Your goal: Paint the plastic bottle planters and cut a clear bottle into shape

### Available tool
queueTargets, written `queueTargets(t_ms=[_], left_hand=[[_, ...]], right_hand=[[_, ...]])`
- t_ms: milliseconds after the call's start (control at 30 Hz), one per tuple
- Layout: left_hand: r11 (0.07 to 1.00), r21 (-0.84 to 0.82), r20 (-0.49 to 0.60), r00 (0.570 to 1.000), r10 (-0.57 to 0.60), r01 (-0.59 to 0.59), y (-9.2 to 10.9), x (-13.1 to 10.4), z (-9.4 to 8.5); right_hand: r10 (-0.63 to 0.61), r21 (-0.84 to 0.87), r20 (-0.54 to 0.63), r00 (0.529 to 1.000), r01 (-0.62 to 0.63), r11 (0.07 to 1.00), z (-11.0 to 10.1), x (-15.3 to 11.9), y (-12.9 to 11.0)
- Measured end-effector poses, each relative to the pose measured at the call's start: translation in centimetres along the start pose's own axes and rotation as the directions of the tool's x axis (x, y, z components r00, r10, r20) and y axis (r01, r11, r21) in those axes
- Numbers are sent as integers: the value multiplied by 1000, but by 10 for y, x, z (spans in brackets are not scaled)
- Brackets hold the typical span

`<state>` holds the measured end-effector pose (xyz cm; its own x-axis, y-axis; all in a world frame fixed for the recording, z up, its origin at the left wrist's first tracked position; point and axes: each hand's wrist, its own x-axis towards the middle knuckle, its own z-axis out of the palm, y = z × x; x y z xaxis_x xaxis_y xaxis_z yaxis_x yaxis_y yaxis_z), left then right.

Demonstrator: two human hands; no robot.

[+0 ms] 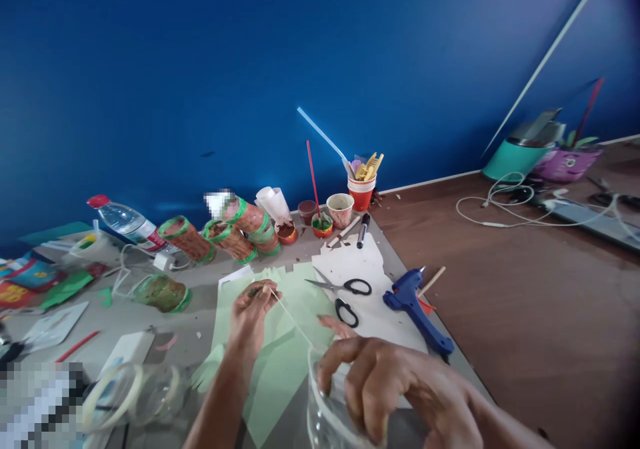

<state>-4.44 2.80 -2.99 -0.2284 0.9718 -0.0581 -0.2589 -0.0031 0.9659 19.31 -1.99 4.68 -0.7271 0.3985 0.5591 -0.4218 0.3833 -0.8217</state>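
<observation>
My left hand [255,302] is closed, pinching the end of a thin white string [290,317] above pale green paper [275,376]. The string runs taut down to the rim of a clear plastic cup [323,412]. My right hand [385,382] wraps over that cup's rim, its fingers curled on the near side. Black-handled scissors [345,289] lie partly spread on white paper [400,319], just beyond my right hand. A blue glue gun [419,309] rests to their right.
Brown and green decorated cylinders [230,239] and a water bottle [127,222] stand along the wall. Paper cups [341,210] and a marker [364,230] are at the back. Clear plastic containers [145,392] lie front left. White earphones [495,202] lie on the right.
</observation>
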Motion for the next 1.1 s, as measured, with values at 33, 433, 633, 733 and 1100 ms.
queueTargets(t_ms=[33,433,633,733,1100], left_hand=[[1000,-1,-1,1000,17,-17,1,0,0],[949,-312,-107,994,3,-37,17,5,-12],[896,146,-112,892,437,-420,31,-5,-14],[668,400,69,747,661,-628,33,-17,-10],[485,513,624,696,356,-708,13,-45,20]], right_hand=[[11,14,-49,999,-11,1000,-1,-2,-1],[209,-222,-475,855,-345,912,-12,-21,33],[171,32,-490,855,-178,983,-18,-26,44],[148,21,-453,879,-155,988,-20,-28,49],[149,-14,-424,893,-170,985,-19,-23,47]])
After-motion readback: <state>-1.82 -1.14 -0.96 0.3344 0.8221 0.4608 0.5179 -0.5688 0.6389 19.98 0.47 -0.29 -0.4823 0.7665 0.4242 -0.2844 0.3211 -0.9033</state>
